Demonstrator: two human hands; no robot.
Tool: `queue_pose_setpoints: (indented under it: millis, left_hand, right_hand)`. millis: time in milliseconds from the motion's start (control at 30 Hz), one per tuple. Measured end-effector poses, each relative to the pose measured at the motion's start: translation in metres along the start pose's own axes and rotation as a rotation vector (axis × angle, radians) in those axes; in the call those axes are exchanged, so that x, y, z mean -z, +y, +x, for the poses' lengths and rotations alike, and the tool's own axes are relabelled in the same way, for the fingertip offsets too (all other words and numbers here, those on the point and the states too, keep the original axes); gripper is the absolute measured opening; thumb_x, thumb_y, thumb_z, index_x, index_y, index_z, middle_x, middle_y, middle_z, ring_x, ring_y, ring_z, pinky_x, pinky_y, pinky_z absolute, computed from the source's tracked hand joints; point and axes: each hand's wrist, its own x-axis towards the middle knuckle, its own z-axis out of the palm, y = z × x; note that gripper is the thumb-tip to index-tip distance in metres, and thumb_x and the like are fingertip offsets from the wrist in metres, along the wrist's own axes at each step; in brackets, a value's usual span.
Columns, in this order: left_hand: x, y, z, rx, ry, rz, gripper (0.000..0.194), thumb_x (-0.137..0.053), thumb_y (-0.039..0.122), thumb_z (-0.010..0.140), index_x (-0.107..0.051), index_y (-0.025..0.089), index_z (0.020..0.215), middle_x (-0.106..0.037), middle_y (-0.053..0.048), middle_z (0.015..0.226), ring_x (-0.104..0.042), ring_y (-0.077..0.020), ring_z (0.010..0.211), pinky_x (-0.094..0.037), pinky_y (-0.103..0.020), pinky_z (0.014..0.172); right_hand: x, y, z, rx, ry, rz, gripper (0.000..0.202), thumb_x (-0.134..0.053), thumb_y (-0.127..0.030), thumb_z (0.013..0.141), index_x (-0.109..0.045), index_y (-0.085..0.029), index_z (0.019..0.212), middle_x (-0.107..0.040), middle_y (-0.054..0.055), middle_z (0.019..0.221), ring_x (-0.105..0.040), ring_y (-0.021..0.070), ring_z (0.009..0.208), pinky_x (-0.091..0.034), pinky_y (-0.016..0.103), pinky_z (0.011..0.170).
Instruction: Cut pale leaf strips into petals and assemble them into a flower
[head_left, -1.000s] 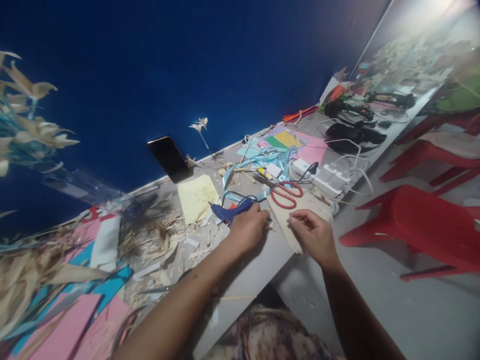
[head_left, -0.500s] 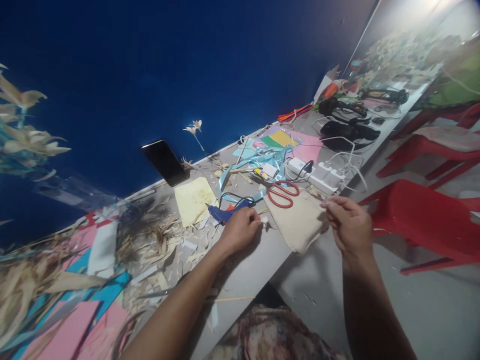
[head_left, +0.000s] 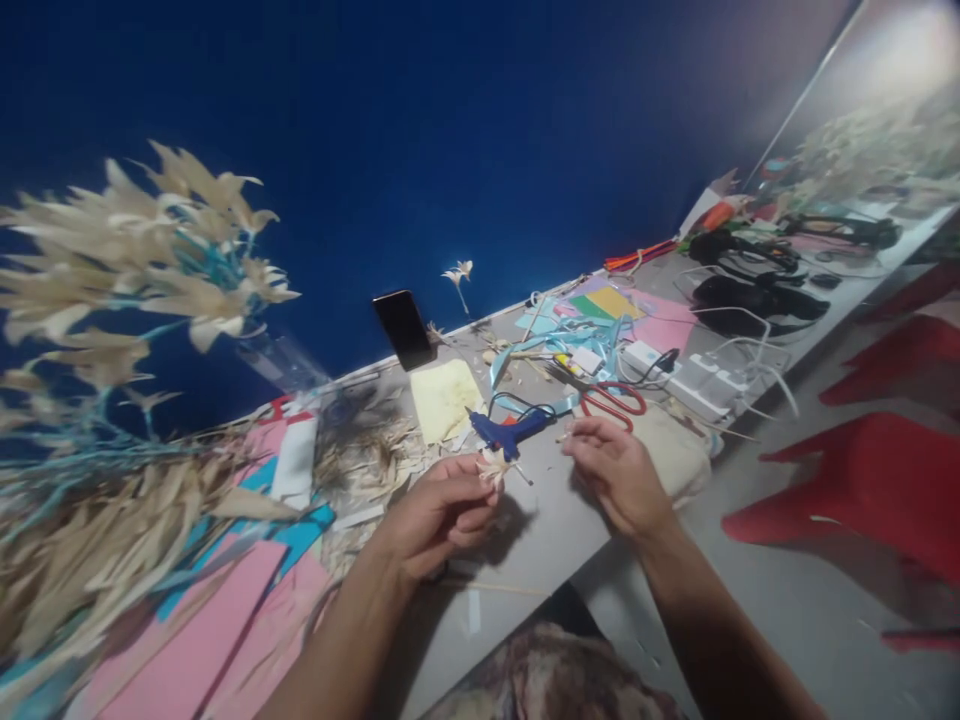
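Observation:
My left hand (head_left: 450, 510) pinches a small cream husk flower (head_left: 495, 467) with a short thin stem, raised over the table edge. Facing it, my right hand (head_left: 619, 475) has thumb and fingers pressed together around a tiny pale piece, too small to name. Just behind the flower lies a blue glue gun (head_left: 510, 430), its nozzle towards the yellow paper (head_left: 446, 400). Red-handled scissors (head_left: 619, 405) rest on a cream cloth-like pad (head_left: 679, 455), to the right of the gun.
Dry husk scraps (head_left: 375, 460) and pink sheets (head_left: 195, 620) cover the table's left side. A bunch of husk flowers (head_left: 187, 250) stands at left. A phone (head_left: 403, 328) leans on the blue wall. Ribbon (head_left: 525, 345), a power strip (head_left: 705, 385) and red chairs (head_left: 862, 480) are rightward.
My left hand has lifted off the table beside the glue gun with the flower. My right hand has come left from the pad's far edge towards it. The view has shifted left.

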Motion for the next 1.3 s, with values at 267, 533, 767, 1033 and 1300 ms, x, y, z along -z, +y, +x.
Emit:
queue_pose_setpoints:
  millis: [267,533,767,1033,1300]
  left_hand:
    - [0.011,-0.006,-0.033,-0.060,0.129,-0.115,0.016,-0.076,0.016,0.068,-0.062,0.010,0.066,-0.047,0.004,0.052,-0.025,-0.0002,0.038,-0.013,-0.014,0.036]
    - [0.019,-0.010,-0.041,-0.102,0.121,-0.177,0.015,-0.076,0.016,0.070,-0.063,0.009,0.068,-0.053,0.001,0.058,-0.029,0.0003,0.038,-0.012,-0.015,0.037]
    - [0.020,-0.010,-0.047,-0.128,0.137,-0.250,0.016,-0.074,0.016,0.073,-0.060,0.010,0.066,-0.055,0.001,0.058,-0.030,0.0004,0.038,-0.012,-0.015,0.038]
    - [0.020,-0.012,-0.047,-0.152,0.163,-0.214,0.015,-0.073,0.017,0.074,-0.061,0.010,0.067,-0.056,0.000,0.060,-0.030,-0.0006,0.039,-0.012,-0.017,0.039]
    - [0.015,-0.023,-0.049,-0.456,0.526,0.228,0.017,-0.075,0.031,0.078,-0.066,0.016,0.080,-0.052,0.005,0.058,-0.037,-0.0049,0.046,-0.025,-0.017,0.044]
  right_hand:
    - [-0.067,0.012,-0.007,0.072,-0.346,-0.128,0.029,-0.082,-0.026,0.072,-0.069,-0.019,0.096,-0.070,0.003,0.081,-0.059,0.0124,0.070,-0.047,0.023,0.065]
    - [-0.088,0.014,-0.012,0.113,-0.313,-0.128,0.023,-0.080,-0.021,0.071,-0.068,-0.019,0.091,-0.065,0.000,0.074,-0.057,0.0123,0.068,-0.046,0.023,0.063]
    - [-0.089,0.020,-0.011,0.120,-0.328,-0.112,0.024,-0.076,-0.025,0.076,-0.069,-0.020,0.099,-0.066,0.001,0.080,-0.055,0.0124,0.070,-0.044,0.023,0.064]
    - [-0.096,0.025,-0.011,0.031,-0.322,-0.019,0.032,-0.082,-0.023,0.072,-0.067,-0.020,0.100,-0.066,0.001,0.080,-0.056,0.0125,0.071,-0.045,0.021,0.065]
    - [-0.103,0.026,-0.010,-0.356,-0.403,0.327,0.039,-0.088,-0.022,0.060,-0.065,-0.018,0.092,-0.059,-0.003,0.072,-0.035,0.0034,0.048,-0.021,0.014,0.042]
